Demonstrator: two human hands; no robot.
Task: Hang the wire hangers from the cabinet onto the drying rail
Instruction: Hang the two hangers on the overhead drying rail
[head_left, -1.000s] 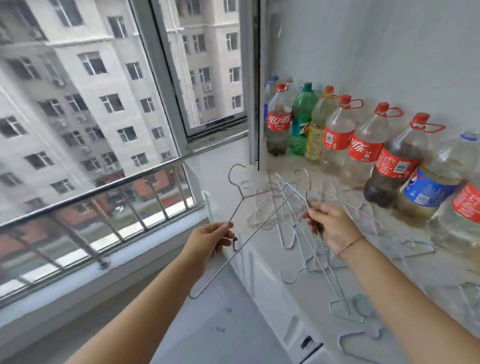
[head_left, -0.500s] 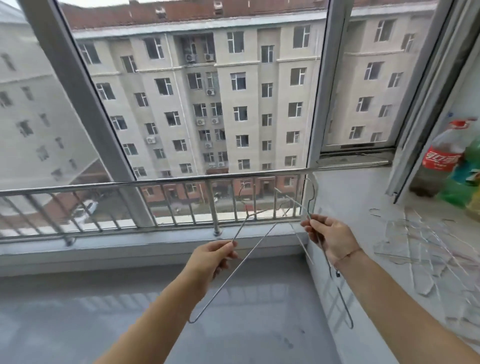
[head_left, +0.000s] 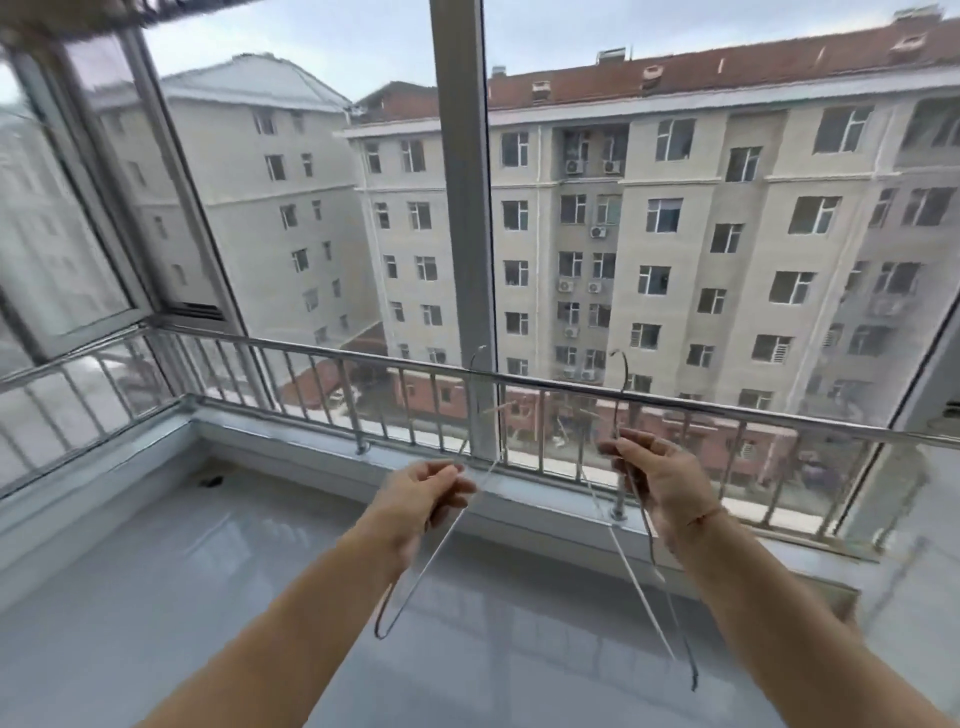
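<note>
Wire hangers (head_left: 450, 535), one to a hand, are held up in front of the balcony's metal railing (head_left: 322, 349), off the cabinet and in the air. Both bare arms reach forward, the hands well apart on either side of the window post (head_left: 457, 208).

The left hand (head_left: 423, 493) has its knuckles up, with fingers and thumb pinching the wire of the left hanger (head_left: 387, 635). That hanger tilts, its hook poking up past the railing's top bar and its lower corner dangling over the grey floor (head_left: 208, 571).

The right hand (head_left: 660, 478), with a red string bracelet (head_left: 701, 517) at the wrist, has its fingers curled round the neck of the right hanger (head_left: 642, 592). Its hook stands above the top bar and its long wires slope down alongside the forearm. From here I can't tell whether either hook touches the bar.
</note>
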